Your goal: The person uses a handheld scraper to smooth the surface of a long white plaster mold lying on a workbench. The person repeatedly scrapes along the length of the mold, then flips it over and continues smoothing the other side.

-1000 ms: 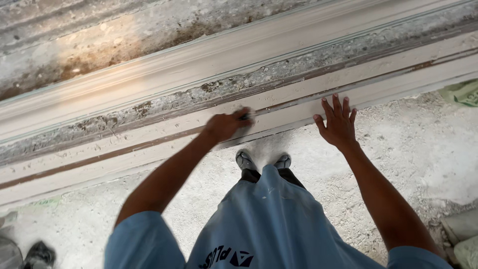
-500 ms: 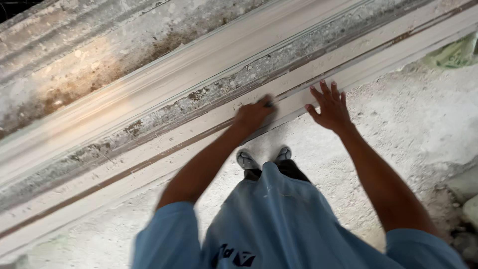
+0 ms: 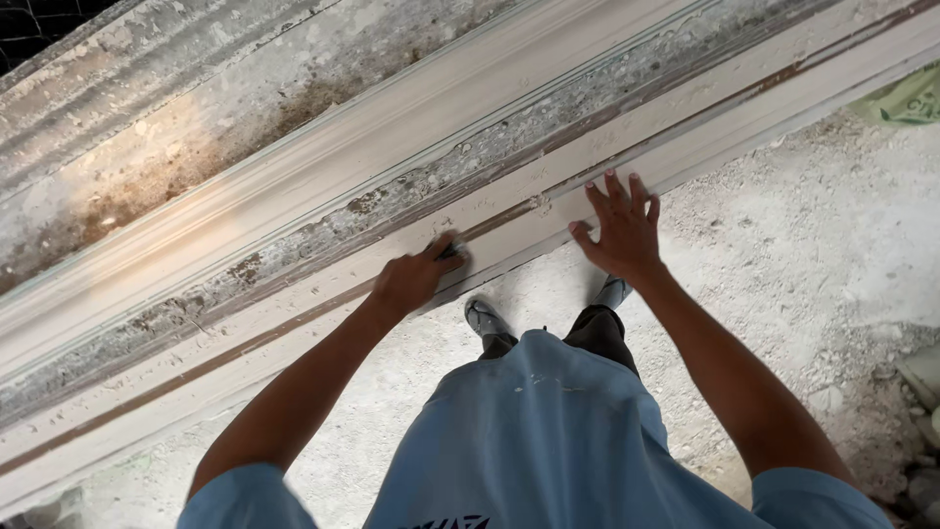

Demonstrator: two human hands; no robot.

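Observation:
A long white plaster moulding (image 3: 294, 294) with stepped ridges and a brown groove runs diagonally across the view. My left hand (image 3: 411, 279) is closed around a small dark object (image 3: 452, 252), pressed against the lower band of the moulding; what the object is cannot be told. My right hand (image 3: 622, 230) lies flat with fingers spread on the moulding's lower edge, a short way to the right of the left hand. My light blue shirt and dusty shoes (image 3: 485, 315) show below.
Dusty white ground (image 3: 783, 284) with rubble stretches under and to the right of me. A green bag (image 3: 906, 98) lies at the far right edge. Broken plaster pieces (image 3: 920, 377) sit at the lower right. A rough stained upper band (image 3: 176, 147) lies beyond the moulding.
The view has shifted and tilted. My left hand has slid a little along the lower band with the dark object. My right hand stays flat on the edge.

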